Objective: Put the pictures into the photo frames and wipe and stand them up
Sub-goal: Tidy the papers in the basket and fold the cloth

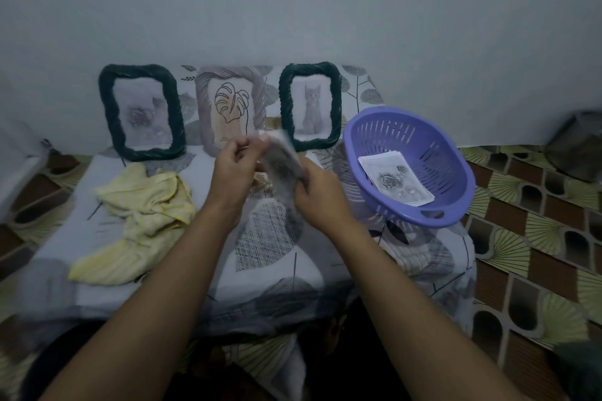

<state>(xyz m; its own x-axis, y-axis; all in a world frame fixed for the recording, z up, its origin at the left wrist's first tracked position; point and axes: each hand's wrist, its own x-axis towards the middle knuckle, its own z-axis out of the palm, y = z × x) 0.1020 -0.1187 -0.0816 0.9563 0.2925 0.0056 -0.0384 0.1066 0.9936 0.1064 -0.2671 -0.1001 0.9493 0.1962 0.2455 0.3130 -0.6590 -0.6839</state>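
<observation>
Both forearms are bare along their whole visible length, from the lower edge up to the wrists. The left hand (233, 166) and right hand (317, 195) are bare too, with blurred fingers.

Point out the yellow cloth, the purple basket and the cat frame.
yellow cloth (146, 205), head view, on its crumpled middle folds.
purple basket (413, 217), head view, on its near rim.
cat frame (286, 107), head view, on its dark left border.

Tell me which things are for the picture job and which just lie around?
For the job: rose frame, leaf frame, cat frame, yellow cloth, purple basket, rose picture inside it, blurry sheet in left hand and right hand.
Lying about: dark grey object, patterned floor mat.
</observation>
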